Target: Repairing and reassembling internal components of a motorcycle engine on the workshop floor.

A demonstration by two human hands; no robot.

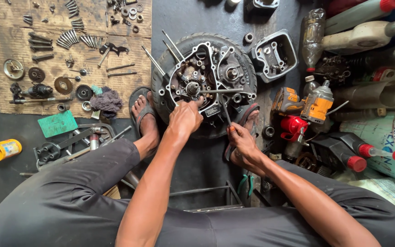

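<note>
The person is crouching on the dark floor (197, 160), grey trousers filling the bottom of the view, bare feet in sandals planted either side of the work. A black tyre (193, 43) is lying flat on the floor between the feet, and an opened engine crankcase (209, 75) is sitting on top of it, its gears and bearings showing and long studs sticking out toward the upper left.

To the left a sheet of cardboard (5, 45) is carrying rows of bolts, washers, sprockets and small gears, with a dark rag (107, 101) lying at its lower right corner. Below it a green block (56, 123) and a yellow bottle (0, 150) are lying on the floor. To the right a grey engine cover (274, 55) is resting just beside the tyre, and further down a yellow-and-black cordless impact driver (314, 104) is lying among red-capped bottles and other clutter.

The left hand (184, 118) is pressing down on the near edge of the crankcase, fingers curled onto the metal — whether it is gripping any part I cannot tell. The right hand (243, 144) is closing round the handle of a thin screwdriver (225, 112), its shaft reaching up into the crankcase — the tip is lost among the parts
</note>
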